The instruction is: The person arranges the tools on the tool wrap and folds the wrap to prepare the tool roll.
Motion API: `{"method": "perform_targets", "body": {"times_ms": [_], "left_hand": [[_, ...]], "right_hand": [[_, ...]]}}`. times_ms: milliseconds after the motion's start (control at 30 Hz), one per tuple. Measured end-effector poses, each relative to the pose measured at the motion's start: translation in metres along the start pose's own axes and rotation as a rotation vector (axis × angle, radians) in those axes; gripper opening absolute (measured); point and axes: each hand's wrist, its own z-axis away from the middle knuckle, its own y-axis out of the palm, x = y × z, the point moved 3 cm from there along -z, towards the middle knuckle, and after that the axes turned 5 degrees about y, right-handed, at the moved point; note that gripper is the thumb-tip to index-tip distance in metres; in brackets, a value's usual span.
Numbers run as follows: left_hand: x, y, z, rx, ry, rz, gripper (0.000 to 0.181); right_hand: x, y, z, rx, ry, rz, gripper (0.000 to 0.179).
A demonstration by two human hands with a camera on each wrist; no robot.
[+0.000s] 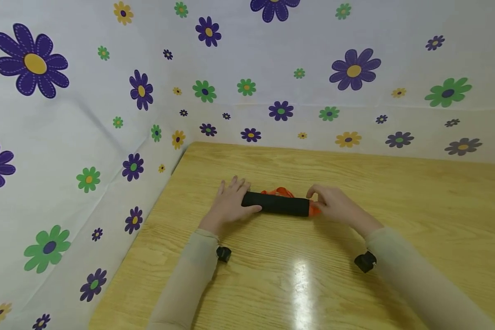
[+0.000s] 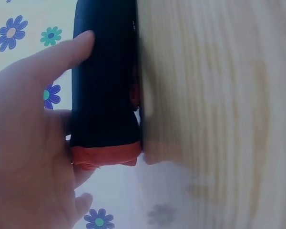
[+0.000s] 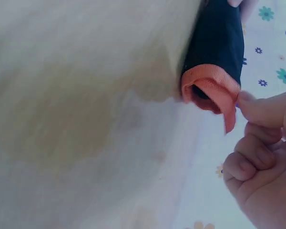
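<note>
A black cloth roll (image 1: 277,204) with orange trim lies on the wooden table. My left hand (image 1: 230,204) is at its left end, fingers extended past the roll's far side and thumb resting along the near side. In the left wrist view, that thumb lies against the black cloth (image 2: 105,86) above an orange band (image 2: 107,155). My right hand (image 1: 334,203) is at the right end, its thumb and curled fingers at the orange edge (image 3: 212,83). A loose flap of that edge hangs from the hollow end. Behind the roll lies an orange ribbon (image 1: 281,191).
The wooden table (image 1: 272,270) extends to the right and towards me. White sheets (image 1: 231,46) printed with flowers stand along its back and left side. Small black devices sit at the left wrist (image 1: 223,254) and right wrist (image 1: 365,261).
</note>
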Motion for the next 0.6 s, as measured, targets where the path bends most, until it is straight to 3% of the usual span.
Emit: {"method": "perform_targets", "body": {"times_ms": [233,367,500,600], "left_hand": [[-0.002,-0.004,0.004,0.017,0.056,-0.003,0.086],[-0.004,-0.006,0.005,0.000,0.081,0.007,0.086],[-0.006,-0.009,0.005,-0.005,0.084,0.058,0.082],[-0.008,-0.010,0.005,-0.014,0.096,0.096,0.075]], "right_hand": [[0.003,0.005,0.014,-0.031,-0.065,-0.001,0.022],[0.011,0.010,0.016,-0.077,-0.167,0.042,0.031],[0.013,0.019,0.015,-0.074,-0.261,0.217,0.059],[0.011,0.025,0.012,-0.039,-0.256,0.319,0.067]]}}
